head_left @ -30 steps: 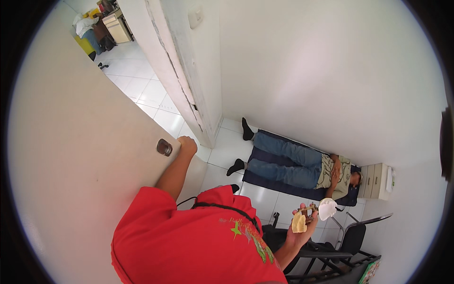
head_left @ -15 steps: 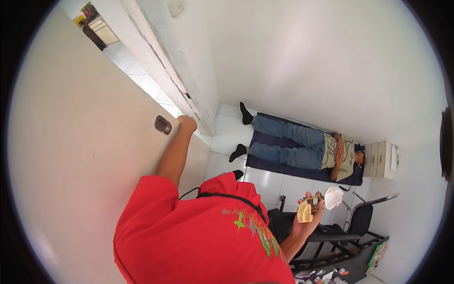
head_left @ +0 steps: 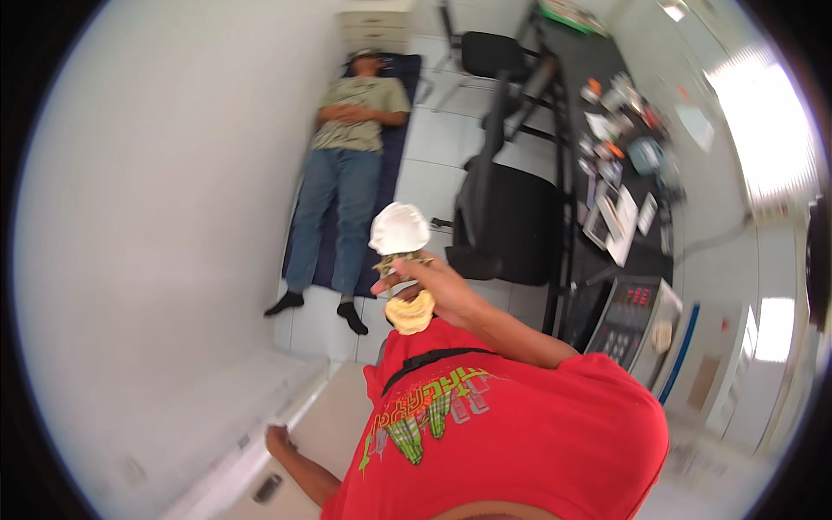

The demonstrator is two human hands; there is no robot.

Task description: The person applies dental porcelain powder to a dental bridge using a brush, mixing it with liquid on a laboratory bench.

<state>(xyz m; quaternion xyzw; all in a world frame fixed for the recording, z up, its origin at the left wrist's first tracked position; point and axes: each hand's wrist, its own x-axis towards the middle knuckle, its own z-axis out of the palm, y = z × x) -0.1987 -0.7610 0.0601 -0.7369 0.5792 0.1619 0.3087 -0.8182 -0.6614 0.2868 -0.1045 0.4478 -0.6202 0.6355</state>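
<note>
In front of my red shirt, my right hand [head_left: 420, 276] grips a dental articulator [head_left: 400, 263] by its brass-coloured hinge frame. A white plaster dental cast [head_left: 400, 229] sits on its far side. On the near side is a yellow plaster cast [head_left: 410, 312]. My left hand [head_left: 279, 440] reaches down at the lower left, its fingers curled on the edge of a pale door [head_left: 334, 416]. Close to that hand is the door's recessed metal pull [head_left: 267, 489]. The fingertips at the door edge are partly hidden.
A person [head_left: 351, 156] lies on a dark blue mat [head_left: 394, 186] along the wall. Black chairs [head_left: 511, 221] stand right of the mat. A black bench [head_left: 589, 61] holds cluttered small items and a device with a keypad and red display [head_left: 628, 321]. Drawers [head_left: 374, 24] stand beyond the person's head.
My view and body have turned right, bringing the bench and window into sight. The articulator now appears mid-picture. My left hand stays on the door edge, now lower in view.
</note>
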